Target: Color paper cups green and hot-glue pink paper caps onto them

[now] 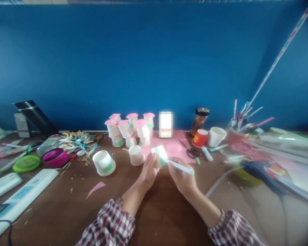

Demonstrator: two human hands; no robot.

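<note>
My left hand (149,171) is closed round a white paper cup (158,152) with a green patch low on its side. In my right hand (182,177) is a green marker (181,166), its tip at the green patch on the cup. Left of my hands, a white paper cup (137,154) stands upside down, and another cup (102,160) with a green patch sits farther left. Behind them stand several stacked cups (142,131) with pink paper tops. Pink paper (181,136) lies beyond my hands, with black-handled scissors (192,152) on its right part.
A red cup (200,138), a white cup (216,136) and a dark-lidded jar (201,119) stand at the back right. A blue glue gun (264,174) lies at right. On the left are a power strip (28,198), a magenta round case (55,157) and wood scraps (78,141).
</note>
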